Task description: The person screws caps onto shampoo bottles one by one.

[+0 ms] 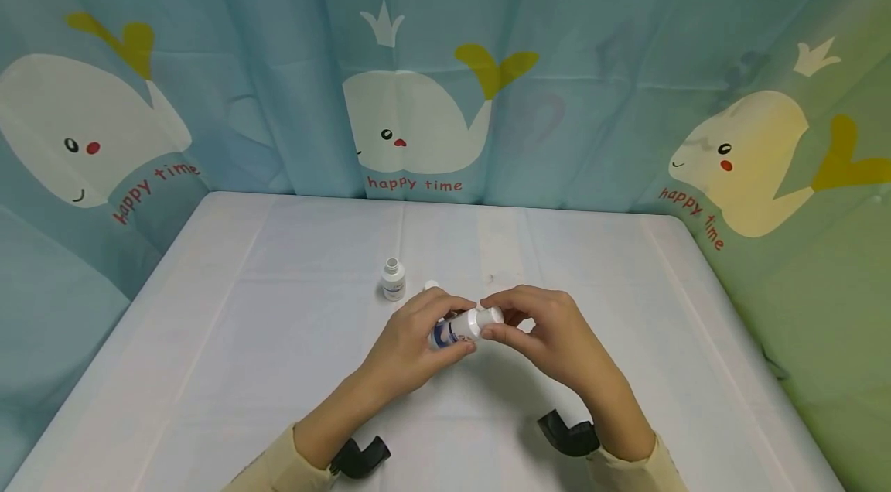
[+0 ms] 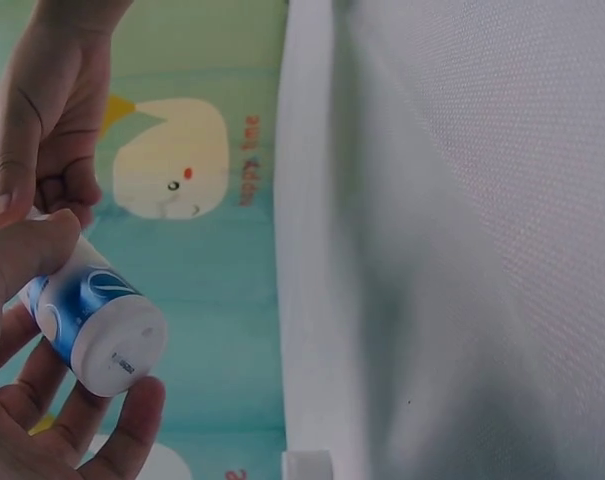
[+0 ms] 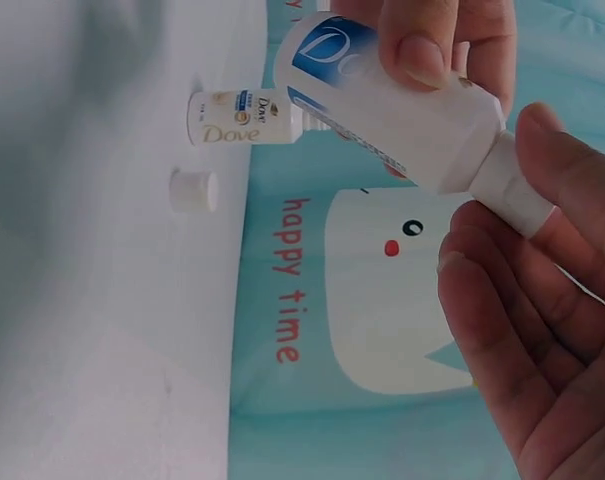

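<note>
My left hand (image 1: 418, 333) grips a white Dove bottle (image 1: 455, 328) with a blue label, holding it tilted above the table. In the left wrist view its round white base (image 2: 120, 345) faces the camera. The bottle's white cap (image 3: 514, 185) is still on its neck. My right hand (image 1: 546, 326) holds this cap between thumb and fingertips. Beyond the left hand, a smaller white Dove bottle (image 1: 393, 281) stands upright on the table with its neck uncovered. A loose white cap (image 3: 194, 190) lies near it, mostly hidden behind the left hand in the head view.
A white cloth covers the table (image 1: 313, 244). Behind and beside it hangs a blue-green curtain (image 1: 264, 90) with whale prints. Black curved mounts (image 1: 567, 434) stick out by both wrists, below the beige sleeves.
</note>
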A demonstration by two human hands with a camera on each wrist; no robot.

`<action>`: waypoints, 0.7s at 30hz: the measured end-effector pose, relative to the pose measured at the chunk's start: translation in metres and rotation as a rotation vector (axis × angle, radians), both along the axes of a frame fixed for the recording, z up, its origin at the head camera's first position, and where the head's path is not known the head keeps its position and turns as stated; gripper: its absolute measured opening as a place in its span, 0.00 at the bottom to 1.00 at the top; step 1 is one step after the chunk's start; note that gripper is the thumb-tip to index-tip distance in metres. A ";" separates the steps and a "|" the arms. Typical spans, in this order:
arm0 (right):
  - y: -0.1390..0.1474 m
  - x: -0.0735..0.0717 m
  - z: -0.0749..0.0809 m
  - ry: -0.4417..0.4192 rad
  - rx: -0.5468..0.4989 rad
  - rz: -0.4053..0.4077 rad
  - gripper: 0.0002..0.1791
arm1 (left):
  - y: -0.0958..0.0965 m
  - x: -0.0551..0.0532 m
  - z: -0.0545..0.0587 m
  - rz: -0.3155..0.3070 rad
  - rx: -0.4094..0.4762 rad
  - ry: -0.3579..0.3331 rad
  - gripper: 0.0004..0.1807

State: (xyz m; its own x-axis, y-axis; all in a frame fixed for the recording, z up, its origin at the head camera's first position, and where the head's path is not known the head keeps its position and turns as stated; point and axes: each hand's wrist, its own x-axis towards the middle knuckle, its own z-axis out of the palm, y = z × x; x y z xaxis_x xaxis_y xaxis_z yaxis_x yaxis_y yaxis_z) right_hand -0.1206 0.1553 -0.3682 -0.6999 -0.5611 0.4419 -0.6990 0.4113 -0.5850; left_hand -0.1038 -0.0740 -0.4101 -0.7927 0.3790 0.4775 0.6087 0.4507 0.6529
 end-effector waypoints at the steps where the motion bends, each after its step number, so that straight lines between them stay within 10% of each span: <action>1: 0.000 0.000 0.000 0.001 0.006 -0.008 0.16 | 0.000 0.000 0.000 0.001 -0.001 0.002 0.23; 21: 0.005 -0.004 0.001 -0.014 -0.043 0.093 0.14 | -0.001 0.000 0.002 -0.016 -0.015 -0.040 0.23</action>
State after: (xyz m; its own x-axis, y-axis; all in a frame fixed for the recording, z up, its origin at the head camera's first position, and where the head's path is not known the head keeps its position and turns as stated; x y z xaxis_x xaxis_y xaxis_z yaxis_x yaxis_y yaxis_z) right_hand -0.1245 0.1599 -0.3672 -0.6520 -0.6046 0.4576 -0.7247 0.3195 -0.6105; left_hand -0.1041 -0.0752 -0.4082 -0.8047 0.3987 0.4398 0.5896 0.4505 0.6704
